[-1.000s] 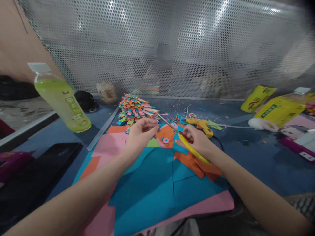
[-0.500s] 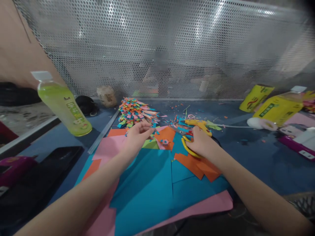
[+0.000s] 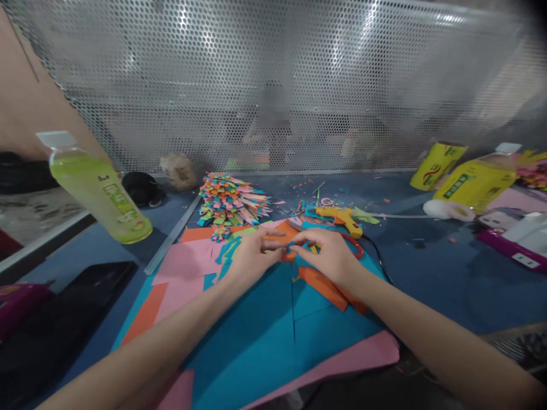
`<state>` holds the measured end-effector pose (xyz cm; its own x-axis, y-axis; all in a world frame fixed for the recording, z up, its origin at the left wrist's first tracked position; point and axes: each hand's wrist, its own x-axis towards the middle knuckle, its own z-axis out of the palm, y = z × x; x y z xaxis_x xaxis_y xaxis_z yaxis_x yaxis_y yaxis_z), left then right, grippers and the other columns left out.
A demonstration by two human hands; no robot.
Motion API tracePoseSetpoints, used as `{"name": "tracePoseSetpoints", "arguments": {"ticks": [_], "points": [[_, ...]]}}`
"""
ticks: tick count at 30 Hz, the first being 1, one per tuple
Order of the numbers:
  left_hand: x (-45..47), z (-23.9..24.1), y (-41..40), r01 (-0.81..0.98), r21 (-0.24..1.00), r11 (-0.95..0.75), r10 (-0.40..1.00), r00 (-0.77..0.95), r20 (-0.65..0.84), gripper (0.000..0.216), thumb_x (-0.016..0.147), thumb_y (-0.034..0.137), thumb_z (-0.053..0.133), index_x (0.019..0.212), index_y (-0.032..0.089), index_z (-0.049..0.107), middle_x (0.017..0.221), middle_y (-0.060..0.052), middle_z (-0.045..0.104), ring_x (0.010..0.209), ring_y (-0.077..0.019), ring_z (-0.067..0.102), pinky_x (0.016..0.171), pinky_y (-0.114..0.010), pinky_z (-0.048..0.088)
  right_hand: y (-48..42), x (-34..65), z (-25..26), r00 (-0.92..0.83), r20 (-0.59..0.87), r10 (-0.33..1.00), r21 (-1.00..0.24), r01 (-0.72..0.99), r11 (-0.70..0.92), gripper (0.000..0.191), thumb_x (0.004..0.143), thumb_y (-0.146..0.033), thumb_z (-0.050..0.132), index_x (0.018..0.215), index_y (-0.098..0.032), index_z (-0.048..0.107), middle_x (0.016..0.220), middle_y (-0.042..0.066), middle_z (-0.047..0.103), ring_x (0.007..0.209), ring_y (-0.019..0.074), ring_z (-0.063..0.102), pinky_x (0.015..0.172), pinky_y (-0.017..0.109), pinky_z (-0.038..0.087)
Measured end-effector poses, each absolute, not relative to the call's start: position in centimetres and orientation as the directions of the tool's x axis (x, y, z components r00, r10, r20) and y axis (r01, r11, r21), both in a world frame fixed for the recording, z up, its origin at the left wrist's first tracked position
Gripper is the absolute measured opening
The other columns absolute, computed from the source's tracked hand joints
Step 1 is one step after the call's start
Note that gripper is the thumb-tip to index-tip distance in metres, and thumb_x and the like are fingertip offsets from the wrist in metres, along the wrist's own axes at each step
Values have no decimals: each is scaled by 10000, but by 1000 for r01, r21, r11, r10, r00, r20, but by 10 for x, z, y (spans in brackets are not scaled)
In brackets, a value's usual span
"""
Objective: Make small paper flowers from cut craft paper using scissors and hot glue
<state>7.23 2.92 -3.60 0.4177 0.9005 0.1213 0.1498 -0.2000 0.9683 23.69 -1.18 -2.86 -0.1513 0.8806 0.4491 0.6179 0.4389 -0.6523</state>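
With the left hand [image 3: 252, 259], pinching narrowly at a small orange paper piece [image 3: 280, 246] in the centre of the frame, thumb and forefinger drawn close together on it. With the right hand [image 3: 329, 257], touching the same piece from the right side, fingers curled and narrow. Not telling from this blurred view whether gripping it or only resting on it.

Working just above a large blue paper sheet [image 3: 265, 336] filling the lower middle of the frame. Overlapping a pink sheet [image 3: 183, 263] toward the left and more orange paper [image 3: 327, 287] under the right wrist. Having the scissors [image 3: 355, 246] down on the paper just right of the right hand, only a red handle loop showing, the rest hidden behind the hand.

Sharing the blue table [image 3: 448, 285] with a yellow glue gun [image 3: 342, 216] just above the right hand and a heap of many-coloured paper strips [image 3: 231, 199] just above the left hand. Also sharing it with a green drinks bottle [image 3: 96, 188] at the left of the frame, a yellow bottle [image 3: 474, 183] beside a yellow packet [image 3: 436, 165] at the right edge, and a flat black object [image 3: 64, 319] in the lower left. Facing a perforated metal screen [image 3: 273, 85] stretching across the whole top of the frame.
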Motion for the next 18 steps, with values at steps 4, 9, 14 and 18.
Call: {"name": "tracePoseSetpoints", "arguments": {"ticks": [4,9,14,18], "points": [[71,-34,32,302,893,-333,894,402,198,183,686,201,605,866,189,577,809,-63,705,754,-207,662,681,-330,498,-10,237,-31,-76,470,880,-692,587,420,79,792,-210,524,750,-185,586,811,36,647,785,168,602,676,288,462],[62,-37,48,553,681,-480,875,356,327,332,661,296,651,976,209,588,971,-79,665,989,-272,566,880,-411,382,-2,242,-39,-21,385,922,-886,272,376,88,843,-290,436,841,-202,438,799,37,594,741,156,617,609,283,511],[61,-43,50,657,531,-535,843,454,288,380,665,338,663,1022,223,601,973,-56,688,1037,-300,542,910,-463,313,4,245,-49,-79,415,906,-791,460,402,34,818,-207,447,851,-204,455,735,9,581,672,136,599,613,264,483],[59,-40,50,700,459,-547,837,461,294,350,728,326,604,1058,212,584,1035,-55,677,1042,-270,551,907,-427,321,3,248,-46,-106,392,914,-633,691,351,69,798,-183,478,854,-180,520,713,27,602,682,166,594,608,279,456]]}}
